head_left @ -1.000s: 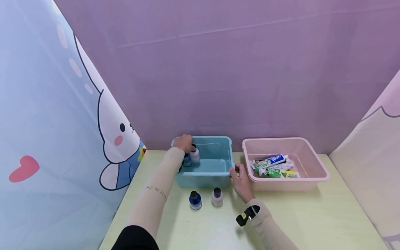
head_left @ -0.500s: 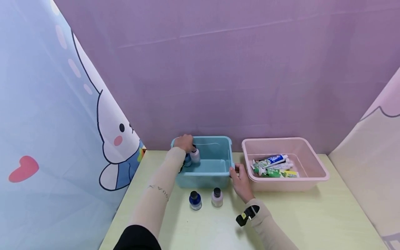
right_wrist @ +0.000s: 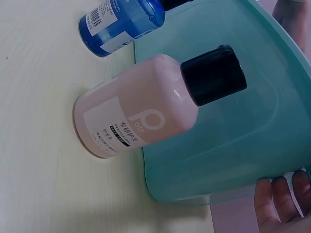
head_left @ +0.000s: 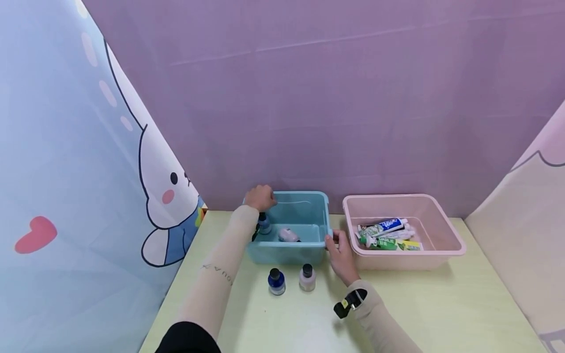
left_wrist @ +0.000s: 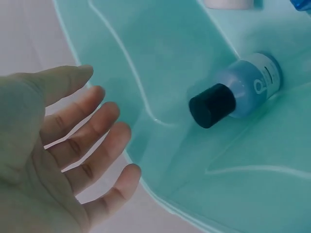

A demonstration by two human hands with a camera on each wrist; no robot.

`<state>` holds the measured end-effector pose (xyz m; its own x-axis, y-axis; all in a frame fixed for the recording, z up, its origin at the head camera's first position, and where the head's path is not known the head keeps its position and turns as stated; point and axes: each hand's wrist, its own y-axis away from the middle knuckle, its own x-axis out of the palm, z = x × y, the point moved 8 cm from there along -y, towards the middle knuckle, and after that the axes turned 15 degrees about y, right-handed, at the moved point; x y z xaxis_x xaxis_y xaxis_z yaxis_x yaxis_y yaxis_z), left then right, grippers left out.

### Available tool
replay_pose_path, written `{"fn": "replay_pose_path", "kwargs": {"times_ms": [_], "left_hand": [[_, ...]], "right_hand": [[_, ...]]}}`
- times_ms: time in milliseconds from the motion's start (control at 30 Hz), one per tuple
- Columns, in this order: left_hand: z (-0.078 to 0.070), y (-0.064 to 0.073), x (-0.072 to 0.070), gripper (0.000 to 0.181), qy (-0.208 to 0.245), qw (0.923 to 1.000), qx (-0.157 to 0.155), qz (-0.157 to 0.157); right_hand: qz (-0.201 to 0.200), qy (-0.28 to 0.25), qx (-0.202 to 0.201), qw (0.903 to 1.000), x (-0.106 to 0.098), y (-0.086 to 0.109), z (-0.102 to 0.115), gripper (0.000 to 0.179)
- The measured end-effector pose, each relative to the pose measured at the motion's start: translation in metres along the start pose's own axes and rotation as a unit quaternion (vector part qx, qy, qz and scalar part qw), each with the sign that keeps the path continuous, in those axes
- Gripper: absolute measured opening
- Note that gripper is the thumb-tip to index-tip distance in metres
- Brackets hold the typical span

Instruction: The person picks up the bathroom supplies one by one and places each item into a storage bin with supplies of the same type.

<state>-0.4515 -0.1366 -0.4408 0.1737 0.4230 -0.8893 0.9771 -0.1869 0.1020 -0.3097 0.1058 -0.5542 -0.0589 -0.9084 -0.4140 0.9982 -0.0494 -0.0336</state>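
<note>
My left hand hovers over the left end of the teal plastic bin, fingers loosely bent and holding nothing. Below it a blue bottle with a black cap stands inside the bin. A pale pink bottle lies on its side on the bin floor. With thumb and fingers, my right hand holds the bin's near right corner at the rim. In front of the bin, a dark blue bottle and another pale pink bottle, both black-capped, stand upright on the table.
A pink bin stands right of the teal one, with several toothpaste tubes in it. Purple cloth hangs close behind both bins. A printed blue sheet borders the pale table on the left.
My left hand has let go of the pink bottle and risen slightly. That bottle has gone from upright to lying on its side in the teal bin. The right hand stays put.
</note>
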Motion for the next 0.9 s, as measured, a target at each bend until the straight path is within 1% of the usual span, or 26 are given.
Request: {"fn": "replay_pose_path", "kwargs": {"times_ms": [167,300,433,600,767,900], "left_hand": [[-0.004,0.007,-0.004,0.026,0.022,0.9997,0.002,-0.005],[-0.008,0.016,-0.008,0.017,0.038,0.9992,0.005,-0.015],[-0.011,0.028,-0.009,0.018,0.056,0.9979,0.021,-0.023],[-0.013,0.045,-0.007,0.018,0.075,0.9957,0.043,-0.032],[-0.014,0.065,-0.005,0.012,0.118,0.9892,0.065,-0.057],[-0.014,0.083,-0.001,0.013,0.136,0.9833,0.085,-0.086]], "right_hand": [[-0.001,0.003,0.0,1.0,-0.003,0.0,0.0,0.04],[0.0,0.005,0.003,1.0,-0.003,0.0,-0.002,0.041],[0.001,0.002,0.003,1.0,-0.002,0.0,-0.002,0.04],[0.0,0.003,-0.001,1.0,-0.002,0.002,-0.002,0.039],[0.001,0.005,0.0,1.0,-0.001,0.004,-0.001,0.039],[0.005,0.005,0.006,1.0,-0.001,0.005,0.0,0.04]]}}
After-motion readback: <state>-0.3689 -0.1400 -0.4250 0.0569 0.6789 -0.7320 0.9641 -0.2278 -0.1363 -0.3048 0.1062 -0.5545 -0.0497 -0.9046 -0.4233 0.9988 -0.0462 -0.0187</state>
